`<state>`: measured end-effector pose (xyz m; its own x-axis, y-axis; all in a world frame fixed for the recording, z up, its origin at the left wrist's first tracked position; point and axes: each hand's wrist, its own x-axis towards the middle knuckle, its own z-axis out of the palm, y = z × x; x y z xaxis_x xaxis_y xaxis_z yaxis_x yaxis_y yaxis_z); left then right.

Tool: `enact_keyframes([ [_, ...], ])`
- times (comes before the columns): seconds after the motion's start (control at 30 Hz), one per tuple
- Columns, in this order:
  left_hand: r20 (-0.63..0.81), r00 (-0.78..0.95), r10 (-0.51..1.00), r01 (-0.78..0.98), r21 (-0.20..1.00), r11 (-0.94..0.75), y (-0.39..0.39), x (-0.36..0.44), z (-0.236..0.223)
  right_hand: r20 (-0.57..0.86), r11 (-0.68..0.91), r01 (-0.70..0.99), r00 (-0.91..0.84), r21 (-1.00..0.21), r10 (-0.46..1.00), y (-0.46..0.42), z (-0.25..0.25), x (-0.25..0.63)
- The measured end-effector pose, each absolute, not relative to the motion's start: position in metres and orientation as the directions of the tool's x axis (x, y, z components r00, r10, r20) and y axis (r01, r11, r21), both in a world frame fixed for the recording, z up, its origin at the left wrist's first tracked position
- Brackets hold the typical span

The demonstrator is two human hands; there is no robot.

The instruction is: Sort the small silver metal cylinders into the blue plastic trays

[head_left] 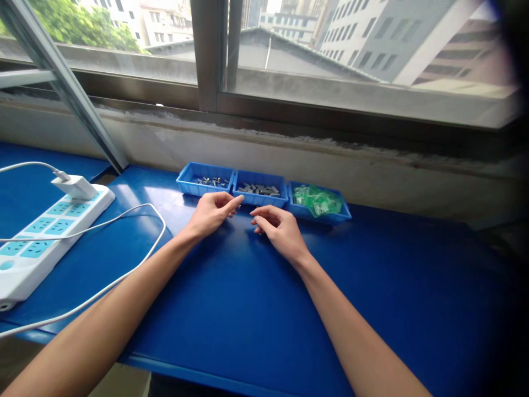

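Note:
My left hand (pixel 212 213) is just in front of the left and middle bins, its thumb pressed toward the curled fingers. Facing it across a small gap, my right hand (pixel 278 225) is closed in a similar pinch before the middle bin. What either pinch contains, if anything, is too small or hidden to make out. The left blue bin (pixel 204 188) has small metal screw-like pieces (pixel 214 182) in it. Short silvery metal pieces (pixel 259 189) lie in the middle blue bin (pixel 258 176). Inside the right blue bin (pixel 344 215) is a green plastic bag (pixel 317 199).
At left a white power strip (pixel 78 229) bears a plugged-in white charger (pixel 76 186). A white cable (pixel 136 266) loops over the blue table (pixel 248 331) beside my left forearm. A metal frame leg (pixel 88 110) and the window wall (pixel 397 182) bound the back.

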<state>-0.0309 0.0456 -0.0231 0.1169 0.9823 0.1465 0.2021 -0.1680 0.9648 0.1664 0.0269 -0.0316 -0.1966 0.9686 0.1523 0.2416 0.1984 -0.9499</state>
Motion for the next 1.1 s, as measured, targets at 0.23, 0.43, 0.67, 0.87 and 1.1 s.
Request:
enact_keyframes([
  [0.23,-0.133,0.256,0.958,-0.344,0.913,0.219,0.054,-0.039,-0.025,0.126,0.173,0.252,-0.194,-0.952,0.973,0.026,-0.031,0.166],
  [0.43,-0.153,0.243,0.958,-0.382,0.893,0.24,0.056,-0.042,-0.025,0.122,0.167,0.243,-0.19,-0.955,0.974,0.026,-0.03,0.166],
  [0.67,-0.14,0.209,0.968,-0.3,0.933,0.199,0.054,-0.04,-0.022,0.132,0.18,0.257,-0.192,-0.949,0.972,0.026,-0.032,0.166],
  [0.87,0.055,-0.074,0.996,-0.176,0.982,-0.067,0.057,-0.044,-0.019,0.13,0.177,0.261,-0.186,-0.949,0.974,0.026,-0.031,0.166],
  [1.1,0.13,-0.333,0.934,-0.32,0.916,-0.242,0.066,-0.055,-0.02,0.124,0.174,0.274,-0.192,-0.946,0.974,0.026,-0.032,0.167],
])
